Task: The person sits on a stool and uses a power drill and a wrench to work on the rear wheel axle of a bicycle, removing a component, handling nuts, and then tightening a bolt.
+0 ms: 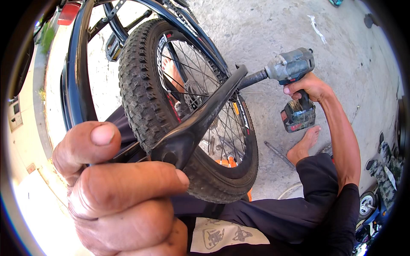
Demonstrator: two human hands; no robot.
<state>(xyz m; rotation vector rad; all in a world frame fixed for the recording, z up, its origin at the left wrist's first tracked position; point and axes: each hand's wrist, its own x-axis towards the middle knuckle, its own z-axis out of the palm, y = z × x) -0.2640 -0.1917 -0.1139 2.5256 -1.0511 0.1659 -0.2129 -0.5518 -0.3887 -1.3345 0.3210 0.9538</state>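
Note:
My right hand (315, 86) grips the handle of a grey cordless impact wrench (291, 65) with a black battery pack (298, 116). The wrench's dark socket (254, 79) points left, against the far end of a long black curved bracket (200, 115) by the wheel's hub; what lies inside the socket is hidden. My left hand (128, 187), large in the foreground, has its fingers closed at the near end of that bracket. Behind the bracket stands a bicycle wheel with a knobby tyre (139, 89), black spokes and a brake disc. It sits in a black bicycle frame (78, 77).
A red reflector (68, 13) and a pedal (113, 48) belong to the bicycle. A metal bar (279, 153) lies on the concrete ground (256, 25) near my bare foot (304, 145). Something orange (226, 162) shows under the wheel. A motorbike wheel (367, 205) is at lower right.

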